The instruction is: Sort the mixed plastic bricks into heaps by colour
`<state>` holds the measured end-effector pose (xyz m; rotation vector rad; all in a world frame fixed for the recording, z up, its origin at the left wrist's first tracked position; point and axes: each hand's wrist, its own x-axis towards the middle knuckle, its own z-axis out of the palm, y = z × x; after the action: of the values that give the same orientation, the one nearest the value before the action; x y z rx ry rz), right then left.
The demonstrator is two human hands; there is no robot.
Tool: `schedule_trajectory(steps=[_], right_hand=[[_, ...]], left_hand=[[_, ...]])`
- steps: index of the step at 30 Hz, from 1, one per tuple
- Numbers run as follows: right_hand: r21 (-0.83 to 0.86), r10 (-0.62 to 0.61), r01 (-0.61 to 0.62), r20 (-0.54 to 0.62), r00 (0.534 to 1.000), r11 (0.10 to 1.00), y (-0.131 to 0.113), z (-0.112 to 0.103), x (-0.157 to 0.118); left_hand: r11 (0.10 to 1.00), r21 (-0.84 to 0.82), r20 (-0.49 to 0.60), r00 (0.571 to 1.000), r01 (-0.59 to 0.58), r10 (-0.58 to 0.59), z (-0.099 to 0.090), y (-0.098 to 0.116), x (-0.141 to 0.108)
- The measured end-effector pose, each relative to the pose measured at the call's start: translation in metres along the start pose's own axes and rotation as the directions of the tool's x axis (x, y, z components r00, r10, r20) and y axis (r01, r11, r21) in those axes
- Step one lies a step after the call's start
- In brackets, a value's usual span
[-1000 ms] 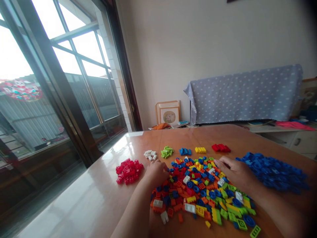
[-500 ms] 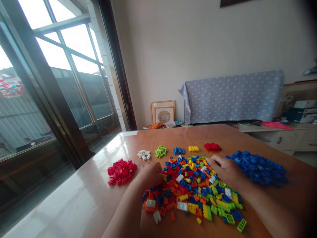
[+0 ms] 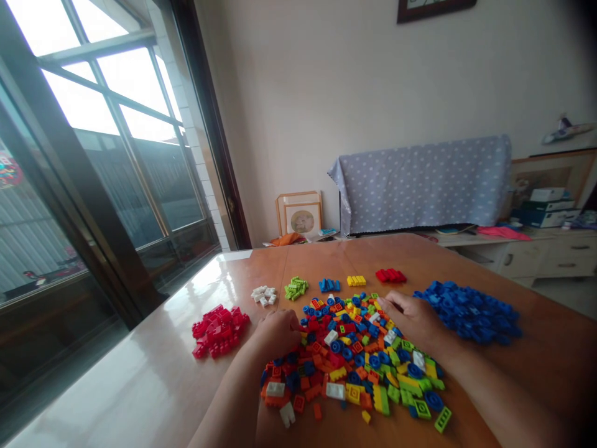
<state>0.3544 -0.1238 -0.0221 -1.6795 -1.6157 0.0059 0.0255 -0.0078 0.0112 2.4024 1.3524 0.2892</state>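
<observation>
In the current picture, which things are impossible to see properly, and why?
All in the head view:
- Whether the left hand holds a block: its own back hides the fingertips.
- What lies deep in the mixed pile: upper blocks cover it.
- What the dotted cloth covers: the fabric hides it.
- The wall frame's upper part: cut off by the top edge.

Bare left hand (image 3: 278,331), bare right hand (image 3: 413,316), uncovered wrists (image 3: 255,350), bare forearms (image 3: 229,398) tapering toward the wrists, finer surface detail blurred
</observation>
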Motion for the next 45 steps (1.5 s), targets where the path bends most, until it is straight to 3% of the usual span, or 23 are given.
schedule_trajectory(steps=[14,19,23,28,35,41,45], right_hand=[[0.017,0.017,-0.017,0.015,1.0,1.0,-0.012,-0.002,-0.003],[0.077,0.01,-0.012,0.028,1.0,0.997,-0.031,-0.005,-0.007],[0.166,-0.014,-0.008,0.135,0.991,0.986,-0.049,0.001,-0.012],[0.259,-0.077,0.006,0.263,0.962,0.966,-0.067,0.007,-0.017],[0.324,-0.085,-0.035,0.347,0.934,0.945,-0.079,0.009,-0.02],[0.388,-0.061,-0.081,0.34,0.939,0.918,-0.08,0.016,-0.021],[0.346,-0.067,-0.04,0.29,0.955,0.937,-0.084,0.017,-0.023]], left_hand=[[0.999,-0.019,-0.012,0.999,-0.037,0.037,0.003,-0.004,0.003],[0.976,-0.142,-0.11,0.983,-0.163,0.148,-0.002,0.02,-0.005],[0.92,-0.231,-0.17,0.944,-0.318,0.283,0.001,0.05,-0.017],[0.878,-0.308,-0.17,0.929,-0.367,0.329,0.008,0.073,-0.025],[0.849,-0.341,-0.201,0.914,-0.403,0.353,0.012,0.079,-0.027],[0.818,-0.363,-0.214,0.895,-0.446,0.392,0.013,0.08,-0.03],[0.805,-0.372,-0.212,0.886,-0.463,0.411,0.015,0.077,-0.029]])
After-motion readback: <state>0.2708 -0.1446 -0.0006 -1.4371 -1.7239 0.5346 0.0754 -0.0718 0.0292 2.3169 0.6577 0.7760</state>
